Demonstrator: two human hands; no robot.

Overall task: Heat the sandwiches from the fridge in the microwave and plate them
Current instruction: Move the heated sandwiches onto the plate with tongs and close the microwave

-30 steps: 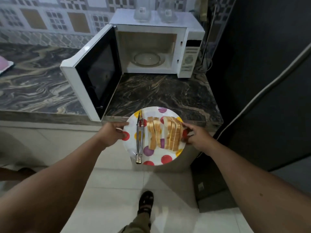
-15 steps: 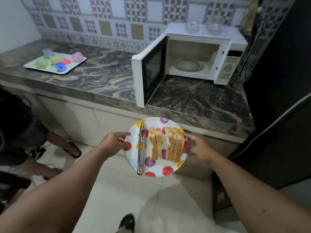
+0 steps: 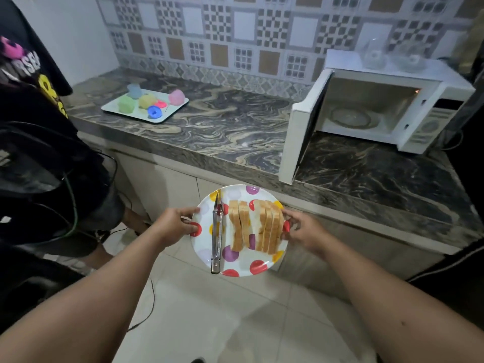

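My left hand (image 3: 174, 223) and right hand (image 3: 301, 229) each grip the white polka-dot round plate (image 3: 237, 263). I'd keep it level so the upright white-bread sandwiches (image 3: 255, 225) and loose metal tongs (image 3: 216, 231) don't slide.

The plate (image 3: 237, 263) looks like glossy, smooth plastic, dotted in colour. The tongs (image 3: 216, 231) are shiny metal. The sandwiches (image 3: 255, 225) show soft, matt bread. The countertop (image 3: 217, 132) is polished, veined stone — the floor (image 3: 222, 318) pale, glossy tile.
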